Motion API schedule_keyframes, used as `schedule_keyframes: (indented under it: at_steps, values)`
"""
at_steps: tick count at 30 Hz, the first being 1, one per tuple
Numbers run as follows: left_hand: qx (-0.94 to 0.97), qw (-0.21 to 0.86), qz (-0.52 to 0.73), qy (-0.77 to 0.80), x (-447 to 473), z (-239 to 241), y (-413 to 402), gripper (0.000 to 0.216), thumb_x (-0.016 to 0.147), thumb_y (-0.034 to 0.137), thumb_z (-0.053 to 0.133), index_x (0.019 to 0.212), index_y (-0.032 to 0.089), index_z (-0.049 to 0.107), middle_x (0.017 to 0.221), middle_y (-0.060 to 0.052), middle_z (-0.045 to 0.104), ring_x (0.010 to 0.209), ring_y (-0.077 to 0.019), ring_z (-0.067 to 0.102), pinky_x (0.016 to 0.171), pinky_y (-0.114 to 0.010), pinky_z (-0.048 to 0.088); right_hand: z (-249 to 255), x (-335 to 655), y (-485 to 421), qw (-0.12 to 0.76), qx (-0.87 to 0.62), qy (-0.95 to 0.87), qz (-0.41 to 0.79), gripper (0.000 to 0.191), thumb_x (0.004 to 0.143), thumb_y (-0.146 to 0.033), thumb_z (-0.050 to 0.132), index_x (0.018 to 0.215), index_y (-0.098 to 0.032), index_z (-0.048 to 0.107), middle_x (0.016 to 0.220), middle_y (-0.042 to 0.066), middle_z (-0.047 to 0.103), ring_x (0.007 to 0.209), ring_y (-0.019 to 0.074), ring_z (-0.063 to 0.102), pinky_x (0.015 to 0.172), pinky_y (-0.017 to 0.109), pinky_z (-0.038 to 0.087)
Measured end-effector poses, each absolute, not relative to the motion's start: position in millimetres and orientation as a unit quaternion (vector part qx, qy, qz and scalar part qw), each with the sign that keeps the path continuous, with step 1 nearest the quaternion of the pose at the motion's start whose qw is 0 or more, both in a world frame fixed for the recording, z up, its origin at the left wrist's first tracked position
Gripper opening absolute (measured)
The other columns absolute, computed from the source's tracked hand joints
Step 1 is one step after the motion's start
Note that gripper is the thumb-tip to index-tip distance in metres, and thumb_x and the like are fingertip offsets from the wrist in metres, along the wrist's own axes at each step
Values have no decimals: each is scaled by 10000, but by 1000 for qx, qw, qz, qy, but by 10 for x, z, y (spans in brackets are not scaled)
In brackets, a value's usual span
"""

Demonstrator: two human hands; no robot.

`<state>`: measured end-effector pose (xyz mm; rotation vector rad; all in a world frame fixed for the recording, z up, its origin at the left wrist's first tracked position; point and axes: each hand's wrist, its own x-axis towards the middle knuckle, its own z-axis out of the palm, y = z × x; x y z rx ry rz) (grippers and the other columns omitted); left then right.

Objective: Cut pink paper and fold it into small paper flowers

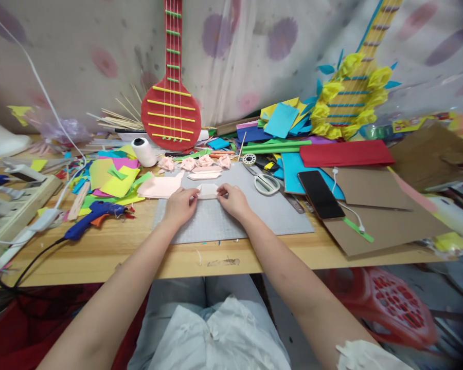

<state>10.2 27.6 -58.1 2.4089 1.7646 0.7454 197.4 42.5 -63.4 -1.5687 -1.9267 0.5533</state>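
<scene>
Between my two hands a small pale pink folded paper strip [208, 191] lies over the grey cutting mat [281, 213]. My left hand [182, 205] pinches its left end, fingers closed. At the right end, the fingers of my right hand [233, 200] are closed on it too. Just beyond are more folded pink strips [204, 175] and a row of pink paper roses [206, 161]. Left of my left hand lies a stack of pale pink paper [160, 186]. Scissors [267, 185] with pale handles rest on the mat to the right.
A blue glue gun [94, 218] and a power strip [21, 205] with cables are at the left. A phone [320, 195] lies on brown cardboard [386, 226] at the right. Behind stand a red paper lute [171, 113] and a white thread spool [144, 152].
</scene>
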Motion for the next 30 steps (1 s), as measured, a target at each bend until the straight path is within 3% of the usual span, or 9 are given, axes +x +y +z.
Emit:
schedule_keyframes:
  at_steps: [6,12,30]
  values:
    - [724,103,254,633,181,-539,295,313,795,327,495,1083,227,567,899,-12,663,833,-188,551,671,-292,408,-623,1881,405,284,-635,-692,195,161,785,-237,534,942,-216,565,825,9,644,844,172,512,696,269,381]
    - [704,88,235,664,243,-535,331,301,811,351,477,1077,246,570,884,-14,660,884,-195,544,692,-292,403,-553,1787,322,243,-658,-701,125,218,816,-205,448,1020,-195,524,886,53,624,884,187,494,705,267,371]
    - [702,48,249,666,294,-591,332,356,769,297,549,1115,232,498,797,-13,631,887,-207,527,699,-303,390,-520,1724,291,173,-661,-728,56,165,834,-221,431,966,-183,522,923,74,601,909,208,471,701,280,369]
